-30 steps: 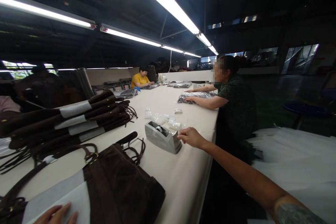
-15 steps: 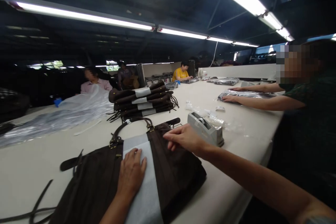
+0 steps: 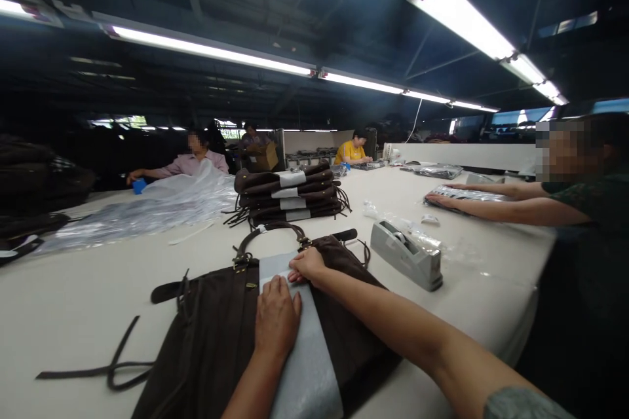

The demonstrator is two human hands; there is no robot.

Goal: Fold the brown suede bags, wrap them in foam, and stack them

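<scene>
A dark brown handbag (image 3: 216,334) lies flat on the table before me, its handles toward the far side. Down its middle runs a pale grey wrapping strip (image 3: 309,366). My left hand (image 3: 278,314) rests flat on that strip, fingers stretched out and close together. Just beyond it, my right hand (image 3: 307,266) is closed in a pinch at the strip's upper edge, below the handles. Whatever it pinches is too small to make out. To the right of the bag stands a grey tape dispenser (image 3: 407,255).
Past the handles is a stack of folded brown bags (image 3: 289,193) with pale bands. Clear plastic sheeting (image 3: 142,209) spreads at left. Crumpled plastic (image 3: 413,236) lies behind the dispenser. At right, a co-worker's hands (image 3: 437,196) press a plastic-wrapped item (image 3: 466,195). Other people sit farther back.
My right hand has moved left from near the tape dispenser down to the strip beside my left hand. The left hand stays on the strip. The view has shifted slightly.
</scene>
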